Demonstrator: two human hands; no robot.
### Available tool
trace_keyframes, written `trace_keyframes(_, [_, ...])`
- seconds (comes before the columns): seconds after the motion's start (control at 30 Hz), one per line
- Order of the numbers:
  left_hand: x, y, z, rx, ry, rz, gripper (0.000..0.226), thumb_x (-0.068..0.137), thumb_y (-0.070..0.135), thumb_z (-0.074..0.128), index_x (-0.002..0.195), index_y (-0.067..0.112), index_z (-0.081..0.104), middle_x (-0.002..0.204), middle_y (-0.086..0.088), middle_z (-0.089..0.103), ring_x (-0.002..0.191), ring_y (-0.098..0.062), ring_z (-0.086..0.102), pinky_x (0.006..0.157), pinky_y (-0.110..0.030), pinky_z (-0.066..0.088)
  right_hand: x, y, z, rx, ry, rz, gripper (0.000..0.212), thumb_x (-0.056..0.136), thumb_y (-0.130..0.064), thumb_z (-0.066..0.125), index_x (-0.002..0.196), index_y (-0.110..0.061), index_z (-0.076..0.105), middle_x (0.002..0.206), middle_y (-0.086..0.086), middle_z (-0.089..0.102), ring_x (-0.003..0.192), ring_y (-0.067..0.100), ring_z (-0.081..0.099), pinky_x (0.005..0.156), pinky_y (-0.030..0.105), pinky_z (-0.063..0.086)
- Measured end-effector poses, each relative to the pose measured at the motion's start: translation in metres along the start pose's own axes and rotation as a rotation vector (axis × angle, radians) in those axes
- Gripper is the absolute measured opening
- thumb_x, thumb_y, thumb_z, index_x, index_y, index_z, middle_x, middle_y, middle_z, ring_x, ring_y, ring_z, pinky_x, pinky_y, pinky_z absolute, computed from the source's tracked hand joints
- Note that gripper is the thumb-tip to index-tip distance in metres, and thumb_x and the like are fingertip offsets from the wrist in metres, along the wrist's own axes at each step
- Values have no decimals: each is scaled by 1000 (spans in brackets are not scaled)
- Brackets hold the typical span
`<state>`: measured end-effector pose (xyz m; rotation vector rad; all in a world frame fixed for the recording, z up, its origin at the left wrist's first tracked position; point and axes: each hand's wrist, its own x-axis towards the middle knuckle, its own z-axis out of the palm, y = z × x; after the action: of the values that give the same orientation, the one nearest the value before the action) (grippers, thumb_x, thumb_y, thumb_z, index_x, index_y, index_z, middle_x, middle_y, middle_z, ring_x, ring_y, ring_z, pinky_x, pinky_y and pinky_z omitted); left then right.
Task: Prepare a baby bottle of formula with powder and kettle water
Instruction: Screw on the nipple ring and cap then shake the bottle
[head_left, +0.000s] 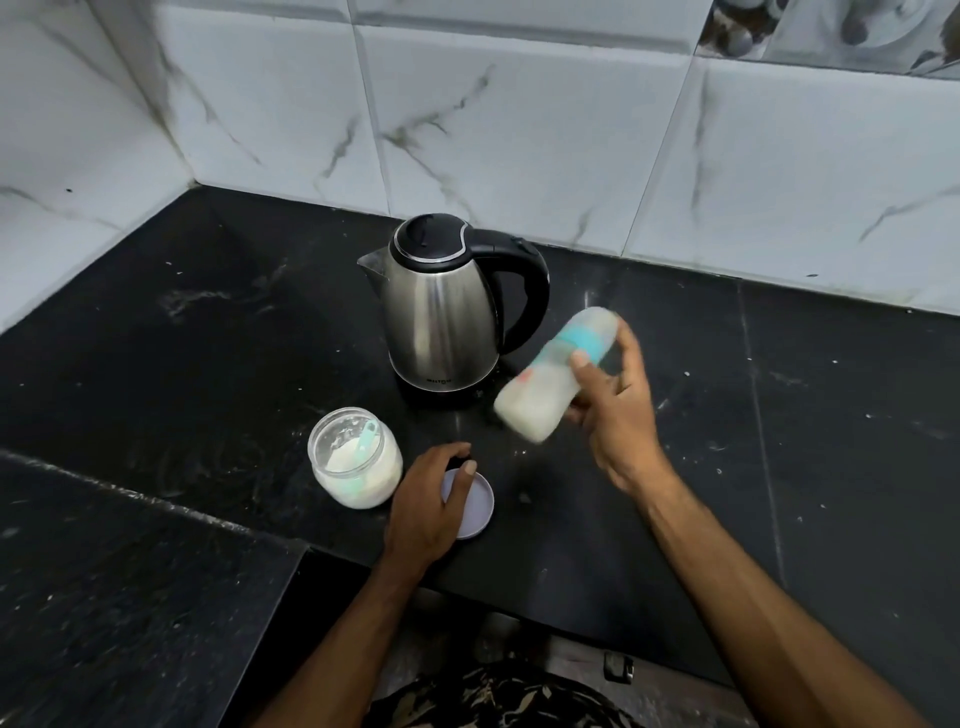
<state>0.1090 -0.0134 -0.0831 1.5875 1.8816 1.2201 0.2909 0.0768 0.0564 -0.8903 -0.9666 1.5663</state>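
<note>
While one bottle (550, 379) tilts, one kettle (441, 317) stands.

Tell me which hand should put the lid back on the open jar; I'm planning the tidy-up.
Left. The left hand already rests on the lid, right beside the open jar. The right hand is busy gripping the tilted bottle, farther off near the kettle.
</note>
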Motion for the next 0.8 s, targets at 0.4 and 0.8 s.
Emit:
trace_keyframes(0.4, [0, 2, -1, 7, 7, 11, 42, 95, 48, 47, 115, 17, 66, 113, 10, 66, 105, -6, 59, 94, -21, 44, 1, 1, 4, -42, 15, -14, 73, 79, -25, 68, 144, -27, 34, 90, -3, 76, 85, 19, 73, 67, 42, 62])
trace_keyframes(0.8, [0, 1, -1, -2, -2, 3, 42, 95, 48, 47, 115, 17, 66, 114, 10, 66, 106, -6, 59, 95, -23, 44, -3, 7, 0, -40, 26, 4, 73, 79, -24, 68, 144, -28, 34, 97, 1, 74, 88, 20, 72, 68, 41, 62])
